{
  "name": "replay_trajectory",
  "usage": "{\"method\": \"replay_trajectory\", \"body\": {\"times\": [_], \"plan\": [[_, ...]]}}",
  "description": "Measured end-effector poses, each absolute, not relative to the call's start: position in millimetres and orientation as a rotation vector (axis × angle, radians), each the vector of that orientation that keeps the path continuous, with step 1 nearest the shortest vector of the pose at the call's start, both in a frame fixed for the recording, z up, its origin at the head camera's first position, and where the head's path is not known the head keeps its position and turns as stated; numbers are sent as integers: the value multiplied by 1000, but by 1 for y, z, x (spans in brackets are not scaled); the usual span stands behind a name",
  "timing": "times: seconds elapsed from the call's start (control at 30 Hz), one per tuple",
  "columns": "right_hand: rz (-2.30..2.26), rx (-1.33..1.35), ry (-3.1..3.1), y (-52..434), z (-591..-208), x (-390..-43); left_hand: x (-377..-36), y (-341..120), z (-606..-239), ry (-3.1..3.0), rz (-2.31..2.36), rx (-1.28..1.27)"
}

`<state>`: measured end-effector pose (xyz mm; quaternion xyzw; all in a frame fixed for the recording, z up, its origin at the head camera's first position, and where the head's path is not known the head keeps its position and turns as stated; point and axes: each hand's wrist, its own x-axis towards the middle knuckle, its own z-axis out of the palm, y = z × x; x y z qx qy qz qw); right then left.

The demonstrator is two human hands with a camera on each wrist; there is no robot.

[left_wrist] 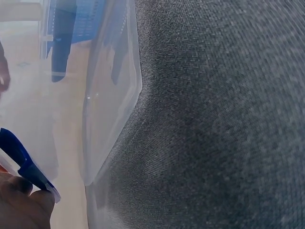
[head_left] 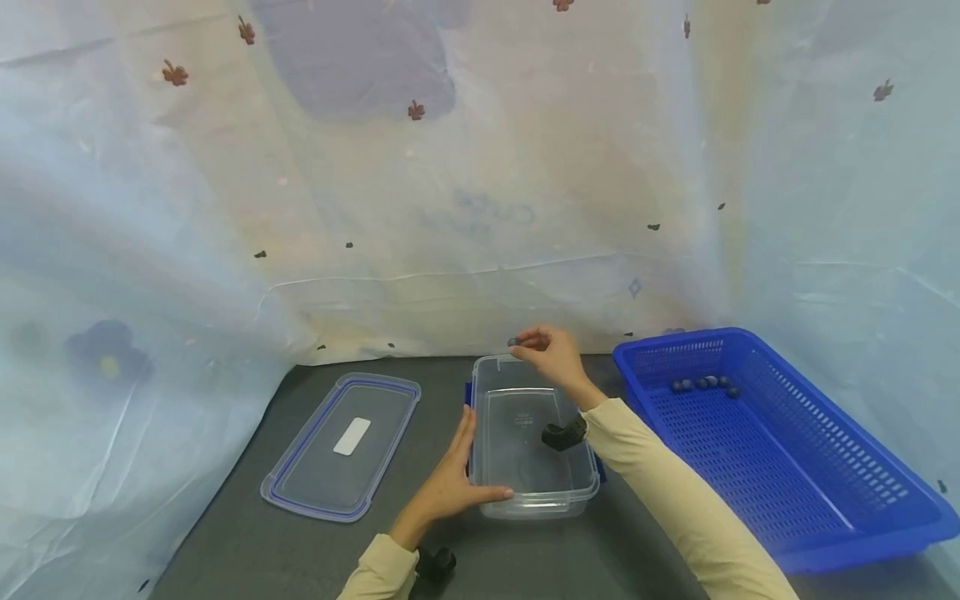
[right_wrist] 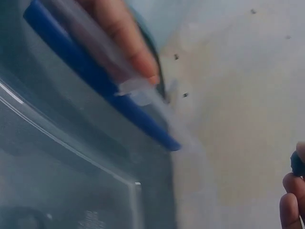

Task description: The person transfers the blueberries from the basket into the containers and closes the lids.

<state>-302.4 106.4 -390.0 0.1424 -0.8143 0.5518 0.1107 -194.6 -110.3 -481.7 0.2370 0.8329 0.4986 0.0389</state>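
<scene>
The fingertips of the right hand [head_left: 551,352] are pinching a small dark blue bead [head_left: 513,342] and holding it just above the far rim of the clear plastic box [head_left: 531,492], while the left hand [head_left: 452,483] is lying with fingers nearly straight along the box's near-left wall, thumb across the front rim, steadying it. Judging by this, the bead is being carried from the blue basket [head_left: 862,533], where a few more beads [head_left: 703,384] are lying, into the box. The next move seems to call for parting the fingertips over the box's middle.

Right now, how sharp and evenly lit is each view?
Head view: soft, evenly lit, wide-angle bend in the blue basket. Left wrist view: grey table sharp, clear box blurred. Right wrist view: blurred throughout, the box's blue clip smeared.
</scene>
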Motion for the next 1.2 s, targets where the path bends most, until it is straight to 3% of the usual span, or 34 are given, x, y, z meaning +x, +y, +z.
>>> {"method": "replay_trajectory", "body": {"times": [0.27, 1.2], "plan": [[1648, 240, -2398, 80, -422, -317, -195, -111, -483, 2555, 1532, 729], [1452, 138, -2636, 60, -486, -318, -195, -110, -484, 2567, 1547, 738]]}}
